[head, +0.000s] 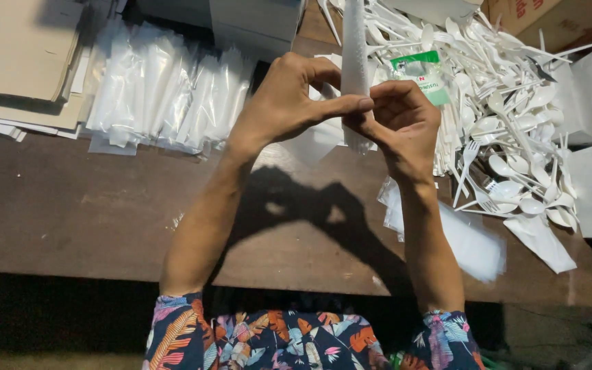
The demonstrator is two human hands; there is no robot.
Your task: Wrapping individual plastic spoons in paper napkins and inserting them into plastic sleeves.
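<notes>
Pinching a slim white packet (pixel 355 62) between them, the left hand (pixel 286 103) and right hand (pixel 402 116) grip its near end; its long axis runs away, toward plastic cutlery (pixel 515 116) far right on the table (pixel 70 205).

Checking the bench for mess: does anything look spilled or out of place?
Nothing looks damaged. The white plastic cutlery lies in a loose, tangled heap on the right of the table, while the clear packets on the left sit in a tidy row.
</notes>
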